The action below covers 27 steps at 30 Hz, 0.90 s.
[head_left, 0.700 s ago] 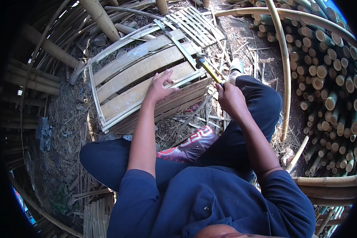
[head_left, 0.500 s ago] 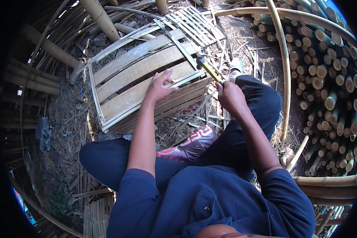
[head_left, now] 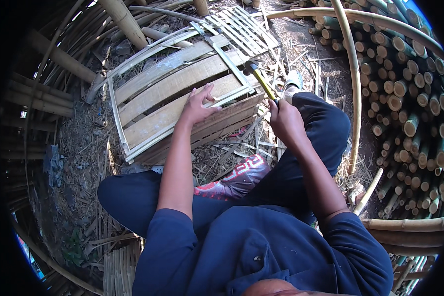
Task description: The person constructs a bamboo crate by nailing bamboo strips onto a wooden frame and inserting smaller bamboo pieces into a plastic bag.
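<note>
A wooden slatted crate [head_left: 158, 106] lies in front of me, thin light strips framing its top face. My left hand [head_left: 200, 104] rests on its near top edge, thumb apart from the fingers, which lie over the nearest slat. Whether anything small is under the fingertips cannot be made out. In my right hand [head_left: 285, 121] is a hammer [head_left: 264, 85] with a yellow and black handle, gripped near the handle's end. The dark hammer head is raised by the crate's right corner, near the end of the front strip.
A small slatted panel [head_left: 241, 32] lies beyond the crate. Cut bamboo poles [head_left: 404, 103] are stacked at the right behind a bent bamboo rail [head_left: 352, 89]. A printed plastic sack [head_left: 241, 177] lies between my legs. Bamboo scraps litter the ground [head_left: 84, 172].
The hammer head has risen slightly away from the crate's corner, its handle tilting a little. My left hand has barely moved on the edge; the crate has shifted very slightly.
</note>
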Motion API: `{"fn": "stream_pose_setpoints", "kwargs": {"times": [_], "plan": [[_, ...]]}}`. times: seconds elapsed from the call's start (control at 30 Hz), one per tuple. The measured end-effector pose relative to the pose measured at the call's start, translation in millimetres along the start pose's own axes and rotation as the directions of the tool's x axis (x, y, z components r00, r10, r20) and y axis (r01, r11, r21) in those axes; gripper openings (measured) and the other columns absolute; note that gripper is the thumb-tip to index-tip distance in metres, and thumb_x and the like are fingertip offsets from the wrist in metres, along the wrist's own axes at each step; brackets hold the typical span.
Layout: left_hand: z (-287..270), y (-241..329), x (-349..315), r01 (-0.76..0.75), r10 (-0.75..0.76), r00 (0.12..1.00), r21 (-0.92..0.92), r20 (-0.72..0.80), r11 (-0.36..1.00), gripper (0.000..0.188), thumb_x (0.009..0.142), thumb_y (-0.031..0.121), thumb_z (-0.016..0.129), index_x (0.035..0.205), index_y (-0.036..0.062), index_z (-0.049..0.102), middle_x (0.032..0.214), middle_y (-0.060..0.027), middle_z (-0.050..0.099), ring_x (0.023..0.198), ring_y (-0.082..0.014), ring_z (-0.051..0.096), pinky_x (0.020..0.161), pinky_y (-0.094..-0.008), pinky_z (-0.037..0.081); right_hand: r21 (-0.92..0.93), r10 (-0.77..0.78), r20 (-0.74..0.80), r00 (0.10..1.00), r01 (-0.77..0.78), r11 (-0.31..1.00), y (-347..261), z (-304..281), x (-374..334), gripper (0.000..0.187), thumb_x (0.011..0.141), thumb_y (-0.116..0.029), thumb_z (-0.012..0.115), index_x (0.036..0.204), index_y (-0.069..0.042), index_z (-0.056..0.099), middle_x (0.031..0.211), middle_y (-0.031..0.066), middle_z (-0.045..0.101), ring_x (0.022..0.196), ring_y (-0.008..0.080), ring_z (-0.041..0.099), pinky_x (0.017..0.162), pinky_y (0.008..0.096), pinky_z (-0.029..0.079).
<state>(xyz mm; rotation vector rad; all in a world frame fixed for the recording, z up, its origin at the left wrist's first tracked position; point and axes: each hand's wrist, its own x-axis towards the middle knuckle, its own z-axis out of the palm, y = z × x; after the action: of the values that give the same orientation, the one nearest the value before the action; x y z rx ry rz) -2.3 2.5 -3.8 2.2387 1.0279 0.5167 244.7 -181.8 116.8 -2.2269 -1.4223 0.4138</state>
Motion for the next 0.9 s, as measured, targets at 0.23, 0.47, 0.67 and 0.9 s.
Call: {"fn": "stream_pose_setpoints", "kwargs": {"times": [0.23,0.47,0.67,0.9], "plan": [[0,5,-1,0.012,-0.012,1.000,0.025,0.002,1.000,0.096,0.074,0.031,0.090,0.155,0.0090,0.045,0.116,-0.0112,0.074,0.146,-0.0242,0.046,0.130,-0.0483,0.017,-0.104,0.051,0.145,0.988,-0.036,0.994,4,1,6,0.048,0.106,-0.034,0.049,0.094,0.009,0.067,0.089,0.0340,0.069,0.089,0.0509,0.068,0.086,0.0580,0.051],[0,3,0,-0.006,0.006,1.000,0.009,-0.019,1.000,0.096,0.073,0.031,0.090,0.155,0.0087,0.045,0.110,-0.0098,0.075,0.146,-0.0222,0.047,0.130,-0.0490,0.017,-0.042,0.056,0.091,0.994,-0.052,0.998,-1,-6,11,0.050,0.106,-0.034,0.049,0.093,0.010,0.069,0.090,0.0354,0.068,0.091,0.0515,0.068,0.087,0.0578,0.051],[-3,8,-4,0.034,-0.034,0.999,-0.026,-0.004,0.999,0.096,0.073,0.030,0.090,0.155,0.0088,0.045,0.108,-0.0095,0.074,0.146,-0.0226,0.046,0.130,-0.0490,0.016,0.081,0.015,0.000,1.000,-0.015,0.997,-24,-31,31,0.053,0.108,-0.035,0.047,0.092,0.010,0.069,0.088,0.0376,0.067,0.093,0.0533,0.067,0.089,0.0562,0.051],[3,7,-4,0.016,-0.016,1.000,0.002,-0.008,1.000,0.096,0.075,0.032,0.089,0.156,0.0098,0.043,0.116,-0.0102,0.073,0.146,-0.0239,0.046,0.130,-0.0491,0.017,-0.169,0.057,0.295,0.954,-0.007,0.986,4,-16,36,0.055,0.107,-0.035,0.049,0.093,0.014,0.069,0.088,0.0369,0.068,0.092,0.0515,0.069,0.089,0.0543,0.052]]}}
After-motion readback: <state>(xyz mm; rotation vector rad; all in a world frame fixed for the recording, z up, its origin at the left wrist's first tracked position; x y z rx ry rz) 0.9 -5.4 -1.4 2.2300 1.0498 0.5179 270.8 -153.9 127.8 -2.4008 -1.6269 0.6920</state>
